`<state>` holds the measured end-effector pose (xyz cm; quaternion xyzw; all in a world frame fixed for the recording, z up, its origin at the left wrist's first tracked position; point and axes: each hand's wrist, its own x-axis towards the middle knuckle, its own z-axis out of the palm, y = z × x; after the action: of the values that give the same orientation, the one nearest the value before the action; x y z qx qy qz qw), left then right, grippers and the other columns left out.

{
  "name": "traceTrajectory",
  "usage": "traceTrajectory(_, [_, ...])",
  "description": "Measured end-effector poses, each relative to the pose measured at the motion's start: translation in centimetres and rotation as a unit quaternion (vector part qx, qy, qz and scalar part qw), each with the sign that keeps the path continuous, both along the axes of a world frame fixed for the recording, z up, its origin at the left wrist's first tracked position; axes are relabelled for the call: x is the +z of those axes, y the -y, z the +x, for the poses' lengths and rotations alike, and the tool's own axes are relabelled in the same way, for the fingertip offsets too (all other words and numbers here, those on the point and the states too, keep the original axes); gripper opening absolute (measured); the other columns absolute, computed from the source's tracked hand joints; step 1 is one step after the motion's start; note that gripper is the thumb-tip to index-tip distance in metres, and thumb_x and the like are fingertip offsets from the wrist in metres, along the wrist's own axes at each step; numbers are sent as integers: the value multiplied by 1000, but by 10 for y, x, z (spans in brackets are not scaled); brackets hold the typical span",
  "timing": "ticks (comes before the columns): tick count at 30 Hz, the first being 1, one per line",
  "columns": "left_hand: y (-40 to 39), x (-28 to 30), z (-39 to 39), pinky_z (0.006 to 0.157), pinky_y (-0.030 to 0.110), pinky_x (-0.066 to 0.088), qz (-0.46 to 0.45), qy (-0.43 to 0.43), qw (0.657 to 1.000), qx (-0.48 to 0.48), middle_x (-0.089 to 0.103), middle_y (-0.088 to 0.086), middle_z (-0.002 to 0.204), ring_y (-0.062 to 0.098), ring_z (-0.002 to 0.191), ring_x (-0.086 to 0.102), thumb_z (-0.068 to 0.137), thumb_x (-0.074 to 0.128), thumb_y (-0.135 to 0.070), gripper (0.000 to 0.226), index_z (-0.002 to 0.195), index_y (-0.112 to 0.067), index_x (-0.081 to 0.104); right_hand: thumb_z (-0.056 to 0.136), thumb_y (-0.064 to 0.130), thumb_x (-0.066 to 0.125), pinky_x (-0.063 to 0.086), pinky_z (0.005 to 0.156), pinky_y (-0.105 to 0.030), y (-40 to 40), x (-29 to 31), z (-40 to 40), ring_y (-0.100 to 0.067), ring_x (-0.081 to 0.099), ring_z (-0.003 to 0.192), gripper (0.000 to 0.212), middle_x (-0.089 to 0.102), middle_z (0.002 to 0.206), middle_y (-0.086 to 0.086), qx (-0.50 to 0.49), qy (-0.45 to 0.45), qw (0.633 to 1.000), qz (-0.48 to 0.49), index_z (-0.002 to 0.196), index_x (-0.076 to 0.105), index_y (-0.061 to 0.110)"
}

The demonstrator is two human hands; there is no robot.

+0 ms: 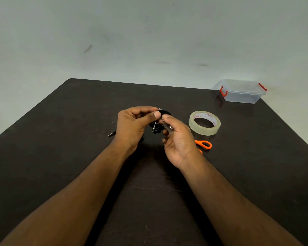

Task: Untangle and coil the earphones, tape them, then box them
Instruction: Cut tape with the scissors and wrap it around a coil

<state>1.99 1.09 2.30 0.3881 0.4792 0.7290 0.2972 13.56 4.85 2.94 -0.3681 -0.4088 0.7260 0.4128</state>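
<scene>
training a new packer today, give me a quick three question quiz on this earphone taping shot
1. True or false: the plastic box has its lid on.
2. Which thing lies nearest the right hand? A) tape roll B) scissors C) box
3. Fill in: the coiled earphones are held above the ____ by both hands.

Key
1. True; the lid sits on it, by the table's far right corner.
2. B; the orange handles poke out from behind that hand.
3. Table; the left hand pinches the coil at the top, and the right hand's fingers meet it there.
</scene>
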Motion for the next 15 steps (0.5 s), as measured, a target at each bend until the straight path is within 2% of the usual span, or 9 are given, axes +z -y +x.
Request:
traceTrajectory(4, [0,-2,3,71,16,54,20,-167,983,78,75,-11,81,5,80,72,80,75,0,18,95,-9,75,84,21,66,31,63,-27,-1,-2,-1,-9,50,76,17,69,73,11,-1,10,1000,-5,69,74,23])
traceTrajectory(7, [0,-4,-1,73,17,55,28,-248,962,108,73,-11,85,2,81,71,81,75,-5,17,95,-14,75,82,22,70,31,60,-26,-1,-1,0,-8,48,72,15,70,76,9,2,24,1000,-12,68,76,23])
traceTrajectory(11, [-1,-8,-13,74,18,55,46,-338,934,108,72,-7,87,3,82,71,81,76,-7,15,96,-9,76,78,19,75,31,56,-24,-2,0,1,-5,46,65,4,74,78,5,-12,48,999,-19,77,72,20])
traceTrajectory(15, [-3,-9,-22,76,17,55,64,-389,915,88,73,-1,88,9,83,71,79,75,-4,14,94,-5,76,75,11,78,28,47,-23,-6,3,4,-7,44,56,35,74,76,-3,-30,21,998,-52,78,46,25])
